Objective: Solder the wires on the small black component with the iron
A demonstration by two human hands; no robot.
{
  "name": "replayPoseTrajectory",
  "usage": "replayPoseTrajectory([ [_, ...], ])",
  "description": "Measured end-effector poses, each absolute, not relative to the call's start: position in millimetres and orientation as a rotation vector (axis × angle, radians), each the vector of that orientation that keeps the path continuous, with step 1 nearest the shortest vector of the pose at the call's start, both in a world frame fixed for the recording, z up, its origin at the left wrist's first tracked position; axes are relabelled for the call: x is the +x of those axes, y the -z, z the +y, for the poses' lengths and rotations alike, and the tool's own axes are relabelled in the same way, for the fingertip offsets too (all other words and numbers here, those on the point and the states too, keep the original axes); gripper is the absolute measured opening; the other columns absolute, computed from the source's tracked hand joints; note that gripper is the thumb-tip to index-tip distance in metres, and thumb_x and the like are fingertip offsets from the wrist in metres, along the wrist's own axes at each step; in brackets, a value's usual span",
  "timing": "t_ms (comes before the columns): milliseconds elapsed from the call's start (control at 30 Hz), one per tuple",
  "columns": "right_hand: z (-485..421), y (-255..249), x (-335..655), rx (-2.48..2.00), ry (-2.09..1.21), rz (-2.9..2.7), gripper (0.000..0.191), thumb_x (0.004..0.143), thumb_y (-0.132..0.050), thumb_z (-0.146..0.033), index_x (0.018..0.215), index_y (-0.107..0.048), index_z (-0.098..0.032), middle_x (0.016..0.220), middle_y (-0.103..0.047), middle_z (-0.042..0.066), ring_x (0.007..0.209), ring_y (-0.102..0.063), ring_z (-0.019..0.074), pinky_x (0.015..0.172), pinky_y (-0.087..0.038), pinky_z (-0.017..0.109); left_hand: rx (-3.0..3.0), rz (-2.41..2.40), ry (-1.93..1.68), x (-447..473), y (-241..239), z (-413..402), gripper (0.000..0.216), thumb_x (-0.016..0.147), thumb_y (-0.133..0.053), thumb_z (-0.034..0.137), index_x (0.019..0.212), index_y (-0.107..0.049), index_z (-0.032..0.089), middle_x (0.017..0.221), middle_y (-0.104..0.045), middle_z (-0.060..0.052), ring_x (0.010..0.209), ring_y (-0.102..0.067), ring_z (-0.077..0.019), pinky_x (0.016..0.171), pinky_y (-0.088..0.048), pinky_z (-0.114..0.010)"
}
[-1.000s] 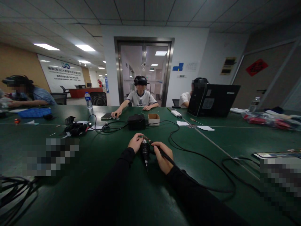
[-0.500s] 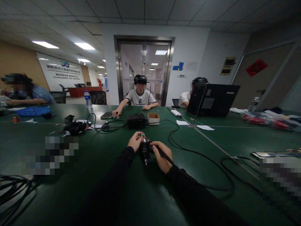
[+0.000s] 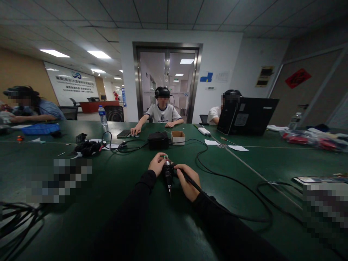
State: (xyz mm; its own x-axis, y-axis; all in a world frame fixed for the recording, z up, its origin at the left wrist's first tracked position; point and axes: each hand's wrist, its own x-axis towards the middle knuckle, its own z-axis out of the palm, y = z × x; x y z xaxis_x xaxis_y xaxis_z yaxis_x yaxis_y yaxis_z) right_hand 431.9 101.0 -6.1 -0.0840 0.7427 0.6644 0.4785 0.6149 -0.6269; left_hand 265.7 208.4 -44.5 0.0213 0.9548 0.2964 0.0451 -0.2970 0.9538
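Observation:
A black electric screwdriver [image 3: 168,176] stands upright between my hands, its thin bit touching the green table [image 3: 114,203]. My left hand [image 3: 157,164] pinches the top of the tool, where a small green and pale part shows. My right hand [image 3: 188,181] is curled round the black cable [image 3: 239,181] that leaves the tool and loops off to the right. Both my sleeves are black.
A black power box [image 3: 157,140] and a small cardboard box [image 3: 177,137] lie just beyond my hands. Cables and black parts lie at the left, more cables at the lower left edge. An open laptop [image 3: 246,116] stands at the right. Three other people sit round the table.
My hands and the screwdriver have stayed nearly in place; my left fingers have shifted slightly on the tool's top. The view has drifted a little.

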Motion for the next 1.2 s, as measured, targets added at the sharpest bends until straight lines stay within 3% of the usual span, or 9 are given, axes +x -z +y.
replayPoseTrajectory([
  [1200, 98.1, 2.9, 432.1, -0.997, -0.242, -1.752, 0.018, 0.089, -0.049, -0.024, 0.091, -0.067, -0.022, 0.092, -0.071, 0.002, 0.086, -0.066, 0.0174, 0.077, -0.049, 0.027, 1.450, 1.088, -1.416, 266.7, 47.3, 211.7, 0.024, 0.074, -0.056, 0.015, 0.098, -0.059, 0.020, 0.079, -0.070, -0.002, 0.076, -0.066, -0.0155, 0.080, -0.049, -0.030],
])
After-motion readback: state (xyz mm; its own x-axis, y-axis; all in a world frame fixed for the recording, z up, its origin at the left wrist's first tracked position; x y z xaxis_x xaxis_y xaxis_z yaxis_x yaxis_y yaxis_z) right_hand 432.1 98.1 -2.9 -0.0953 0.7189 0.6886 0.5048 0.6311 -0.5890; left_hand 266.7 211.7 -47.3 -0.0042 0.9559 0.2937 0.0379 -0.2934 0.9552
